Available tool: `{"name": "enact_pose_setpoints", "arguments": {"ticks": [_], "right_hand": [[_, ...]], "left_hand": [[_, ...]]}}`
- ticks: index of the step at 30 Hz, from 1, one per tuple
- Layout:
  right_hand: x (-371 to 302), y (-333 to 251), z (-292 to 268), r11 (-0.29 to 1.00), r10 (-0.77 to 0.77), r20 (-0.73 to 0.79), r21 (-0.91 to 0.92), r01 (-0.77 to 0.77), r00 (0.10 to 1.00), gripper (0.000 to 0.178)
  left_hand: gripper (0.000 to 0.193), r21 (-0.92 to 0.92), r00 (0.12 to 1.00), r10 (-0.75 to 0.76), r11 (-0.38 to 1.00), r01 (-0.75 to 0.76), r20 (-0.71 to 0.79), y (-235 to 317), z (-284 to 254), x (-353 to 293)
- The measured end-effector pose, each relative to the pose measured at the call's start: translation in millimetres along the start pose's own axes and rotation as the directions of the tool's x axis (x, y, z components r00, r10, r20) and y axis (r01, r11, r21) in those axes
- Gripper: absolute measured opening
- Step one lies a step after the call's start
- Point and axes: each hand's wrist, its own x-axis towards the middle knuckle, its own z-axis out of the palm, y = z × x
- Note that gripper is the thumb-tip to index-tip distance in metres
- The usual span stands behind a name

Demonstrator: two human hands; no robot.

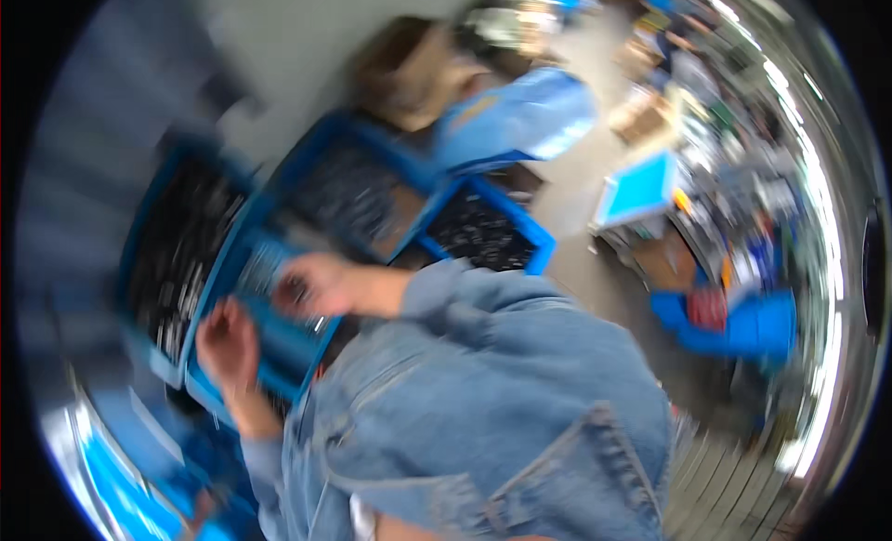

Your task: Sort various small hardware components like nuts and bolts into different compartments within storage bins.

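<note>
- The denim jacket of the person fills the lower middle, its sleeves reaching toward the bins on the left.
- A blue bin of grey pieces stands beyond the hands, its contents too blurred to name.
- A blue bin of dark pieces stands at the far left, with pale streaks among its contents.
- The teal-blue bin beneath the hands lies between that left bin and the jacket.
- A brown box or sack and a shiny blue bag sit behind the bins.
- A smaller blue bin of black pieces stands just in front of the bag.
- To the right, well apart, a bright blue container bears something red.
- The left hand is over the near-left edge of the teal-blue bin, fingers curled; whether it holds anything, I cannot tell.
- The right hand is over the same bin, fingers bent around a dark spot, either a piece or shadow; its grip is unclear.
- Small shiny pieces show inside the teal-blue bin, near both hands.
</note>
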Motion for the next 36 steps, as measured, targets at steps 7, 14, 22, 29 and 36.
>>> {"name": "enact_pose_setpoints", "arguments": {"ticks": [7, 14, 22, 29, 36], "right_hand": [[-31, 1, 53, 0.991, -0.011, -0.249, -0.131, -0.023, 0.968, 0.040], [-12, 10, 58, 0.982, 0.033, -0.266, -0.172, -0.082, 0.963, 0.039], [19, 25, 35, 0.923, 0.032, -0.125, -0.377, -0.078, 0.992, 0.027], [19, 30, 50, 0.964, 0.072, -0.328, -0.219, -0.149, 0.942, 0.018], [26, 34, 78, 0.879, 0.116, -0.373, -0.394, -0.270, 0.921, 0.015]], "left_hand": [[0.036, -0.318, 0.989, 0.048, 0.944, -0.092, -0.143, -12, 44, -25], [0.046, -0.115, 0.965, 0.146, 0.978, -0.174, -0.220, -16, 39, -35], [0.029, 0.914, 0.876, 0.477, 0.323, -0.244, 0.065, -67, 48, -20], [0.026, 0.941, 0.784, 0.620, 0.252, -0.224, 0.021, -26, 26, -77], [0.024, 0.938, 0.681, 0.722, 0.307, -0.159, -0.120, -11, -3, -187]]}}
